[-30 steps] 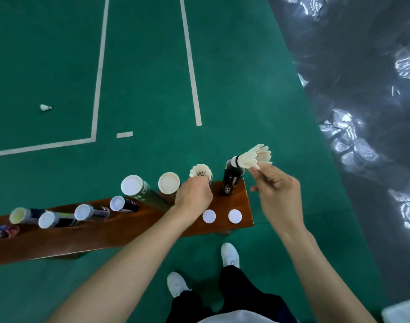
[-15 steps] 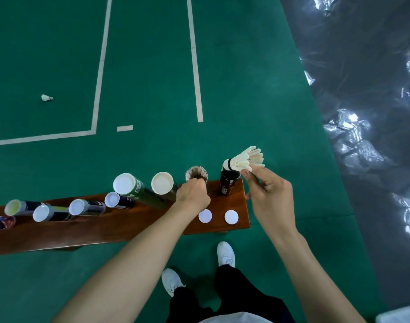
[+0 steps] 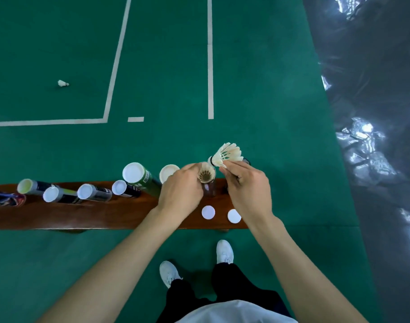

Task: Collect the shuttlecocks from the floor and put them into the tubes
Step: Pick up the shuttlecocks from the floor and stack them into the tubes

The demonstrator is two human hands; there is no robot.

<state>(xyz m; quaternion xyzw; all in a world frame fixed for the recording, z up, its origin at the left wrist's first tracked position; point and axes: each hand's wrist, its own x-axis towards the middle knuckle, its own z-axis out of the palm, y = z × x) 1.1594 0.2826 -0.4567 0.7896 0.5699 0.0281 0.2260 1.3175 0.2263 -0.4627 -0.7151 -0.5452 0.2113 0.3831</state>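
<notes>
Here, an open tube [image 3: 208, 180] standing upright on the wooden bench [image 3: 83, 215] is gripped by the left hand [image 3: 180, 194], whose fingers are curled round its upper part. Feathers can be seen inside the tube's mouth. A shuttlecock [image 3: 225, 155] is pinched by its feathers between the thumb and fingers of the right hand [image 3: 248, 187] and is held just above and to the right of the tube's rim, cork end pointing toward the opening. Two white caps [image 3: 208, 212] are laid flat on the bench near its right end, just in front of the hands. Further left along the bench, several capped tubes [image 3: 92, 192] are stood in a row. A single shuttlecock on the floor [image 3: 63, 83] is seen well apart, on the green court [image 3: 164, 78] beyond the white lines.
</notes>
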